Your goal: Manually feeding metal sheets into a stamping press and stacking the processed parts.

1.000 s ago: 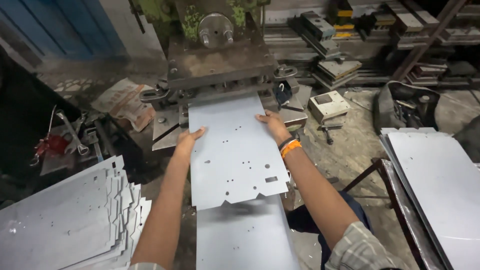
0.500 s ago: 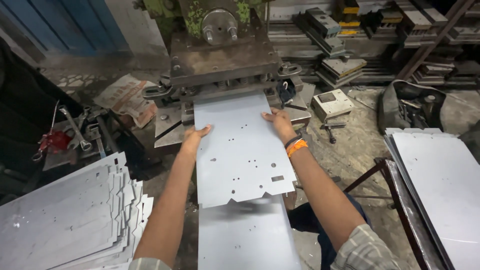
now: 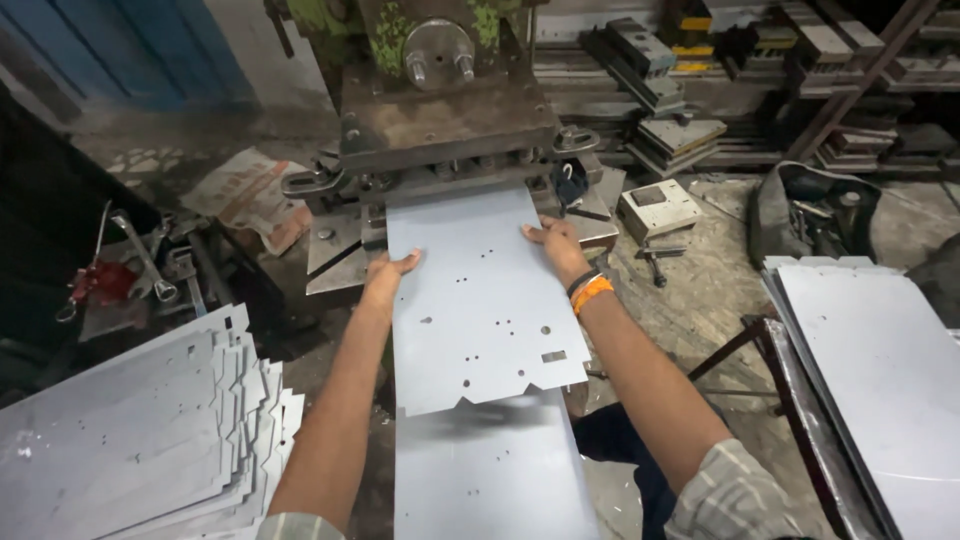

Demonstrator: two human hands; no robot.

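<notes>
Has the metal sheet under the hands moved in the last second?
Yes. The metal sheet has slid forward, away from the person; its far edge now lies under the press, with the left hand and right hand nearer the machine.

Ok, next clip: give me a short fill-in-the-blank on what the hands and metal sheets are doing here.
1. Both hands hold one metal sheet by its two long ____.
2. The sheet's far end lies under the ____.
3. The right hand has an orange band on its ____.

Missing words: edges; press; wrist
</notes>
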